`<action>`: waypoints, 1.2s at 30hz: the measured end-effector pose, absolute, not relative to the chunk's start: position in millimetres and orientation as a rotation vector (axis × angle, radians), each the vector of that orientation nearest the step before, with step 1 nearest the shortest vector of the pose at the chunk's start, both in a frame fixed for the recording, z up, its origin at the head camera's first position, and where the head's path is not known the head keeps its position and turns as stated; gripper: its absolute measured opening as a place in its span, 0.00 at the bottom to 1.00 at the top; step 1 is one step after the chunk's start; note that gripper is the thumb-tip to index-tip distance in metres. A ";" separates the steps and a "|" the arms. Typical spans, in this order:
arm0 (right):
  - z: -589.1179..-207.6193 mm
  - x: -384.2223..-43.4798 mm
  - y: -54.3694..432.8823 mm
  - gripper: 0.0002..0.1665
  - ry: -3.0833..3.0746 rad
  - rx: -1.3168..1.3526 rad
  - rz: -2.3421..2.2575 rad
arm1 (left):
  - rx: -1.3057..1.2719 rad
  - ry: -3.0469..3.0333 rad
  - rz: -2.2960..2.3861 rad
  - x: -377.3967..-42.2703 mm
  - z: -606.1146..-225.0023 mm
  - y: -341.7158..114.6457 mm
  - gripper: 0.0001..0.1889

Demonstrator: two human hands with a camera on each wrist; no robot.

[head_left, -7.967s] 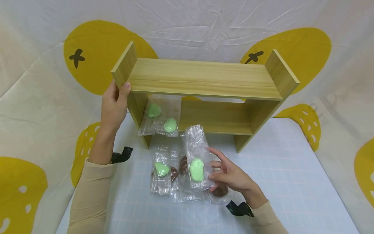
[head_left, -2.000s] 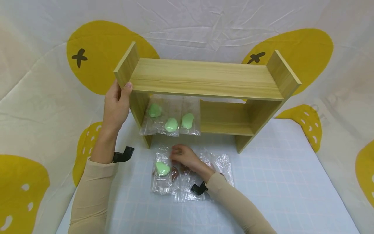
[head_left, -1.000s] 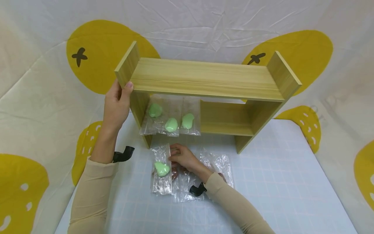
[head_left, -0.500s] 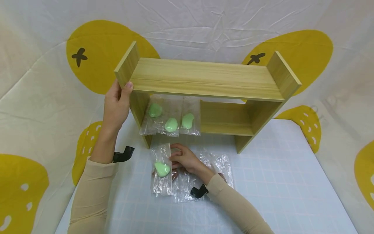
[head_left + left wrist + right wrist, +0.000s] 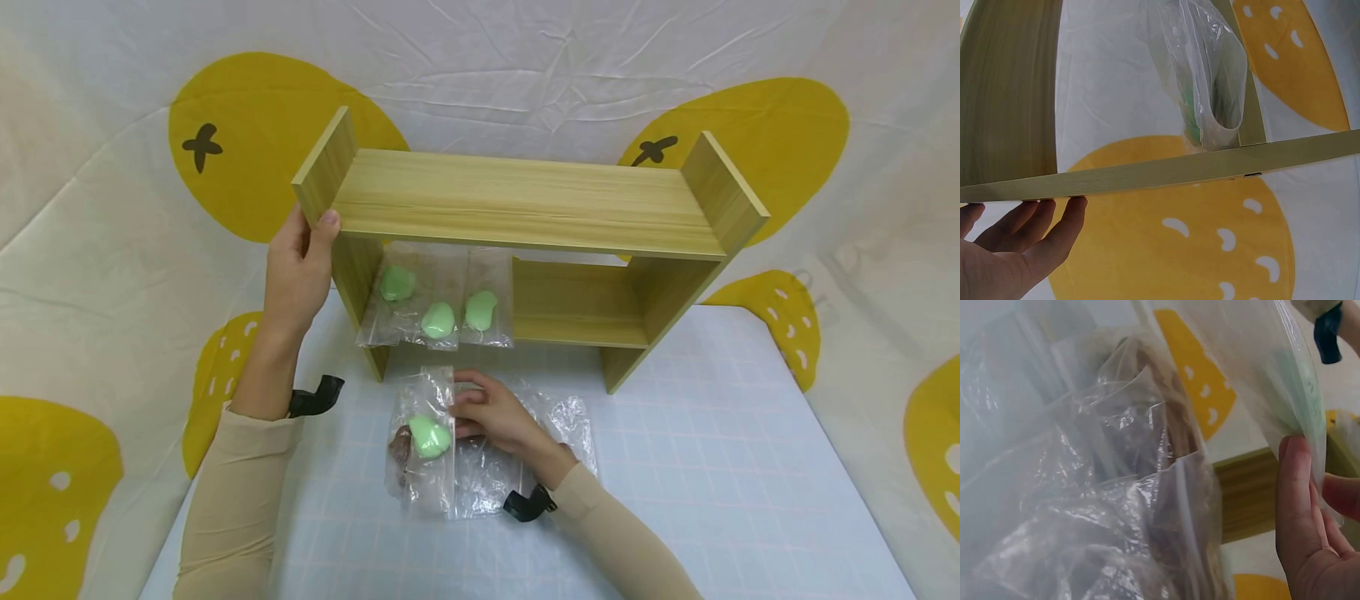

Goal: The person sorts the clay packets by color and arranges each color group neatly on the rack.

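My left hand (image 5: 298, 271) holds the left side panel of a two-tier wooden shelf (image 5: 525, 200), thumb on its front edge. In the left wrist view its fingertips touch the panel. My right hand (image 5: 498, 421) pinches the right edge of a clear plastic bag (image 5: 433, 487) with a pale green lump (image 5: 430, 437) inside. The right wrist view shows this bag (image 5: 1260, 369) lifted, between thumb and fingers. Beneath and beside it lie several clear bags (image 5: 487, 483) with brown lumps (image 5: 401, 450), partly hidden by the hand and the raised bag.
On the left half of the lower shelf board (image 5: 577, 308) lie several clear bags (image 5: 489, 271) with green lumps (image 5: 438, 320). The shelf stands on a table with a pale checked cloth (image 5: 720, 467). Behind hangs a white curtain (image 5: 487, 75) with yellow shapes.
Since the earliest frame, one more green-lump bag lies on the lower board. Just now my right hand has lifted another green-lump bag and shifted it right, uncovering a brown lump. My left hand stays.
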State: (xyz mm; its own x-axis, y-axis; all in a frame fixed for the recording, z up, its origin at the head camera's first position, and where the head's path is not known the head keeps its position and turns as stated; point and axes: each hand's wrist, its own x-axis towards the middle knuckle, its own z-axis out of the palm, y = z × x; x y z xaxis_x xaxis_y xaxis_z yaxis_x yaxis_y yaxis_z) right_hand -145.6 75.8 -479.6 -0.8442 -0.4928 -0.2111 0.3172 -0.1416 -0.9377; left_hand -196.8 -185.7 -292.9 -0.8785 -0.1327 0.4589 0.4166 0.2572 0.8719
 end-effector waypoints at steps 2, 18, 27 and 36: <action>-476.5 -142.4 80.8 0.32 1.611 -0.209 -2.036 | -0.255 -2.094 -1.657 -196.7 -292.8 -185.6 0.22; -442.3 -114.6 142.2 0.31 1.716 -0.353 -2.058 | -0.260 -2.093 -1.633 -197.7 -294.9 -186.5 0.22; -430.3 -118.9 173.6 0.23 1.615 -0.467 -2.255 | -0.269 -2.077 -1.641 -198.0 -294.2 -186.5 0.21; -425.0 -129.8 184.7 0.15 1.552 -0.228 -2.486 | -0.269 -2.083 -1.649 -197.9 -293.7 -185.9 0.22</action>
